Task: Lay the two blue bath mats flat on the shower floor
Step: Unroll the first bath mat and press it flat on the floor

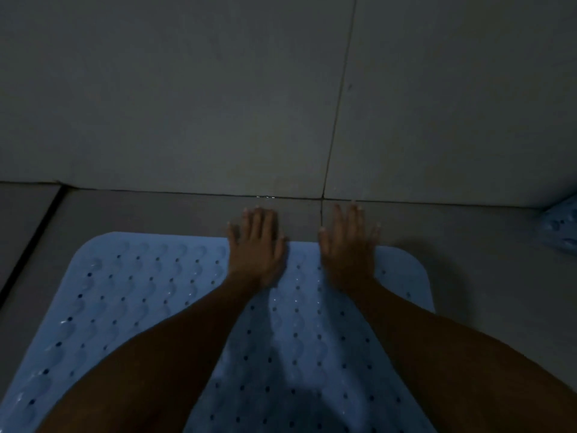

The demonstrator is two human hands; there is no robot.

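Bare floor (150,210) lies open beyond the blue mat (125,292) — the wall (187,89) blocks reach further, second mat (562,226) crowding the right corner.

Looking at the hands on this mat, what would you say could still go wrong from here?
1. Both hands, left and right, press only the far edge of the blue mat; other parts may not lie flat.
2. The floor shows wet glints by the wall, so the mat might slide.
3. The second mat sits bunched in the right corner, not yet laid.
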